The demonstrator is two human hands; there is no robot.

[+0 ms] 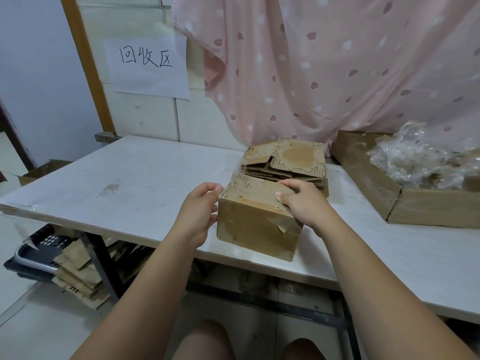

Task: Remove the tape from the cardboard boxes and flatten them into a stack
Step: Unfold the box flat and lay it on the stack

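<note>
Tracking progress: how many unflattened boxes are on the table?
2: the taped box at the near edge, and the open box holding crumpled tape, far right. More may lie off-frame.

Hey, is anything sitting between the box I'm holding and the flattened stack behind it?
Nothing visible. The flattened stack lies directly behind the cardboard box, with no object between them. The left hand and right hand both hold the box, which is still taped, not yet flattened.

I am looking at a white paper sheet (149, 70) that is hanging on the tiled wall (145, 118) above the worktop (130, 178); it is showing three handwritten black characters, 回收区.
</note>
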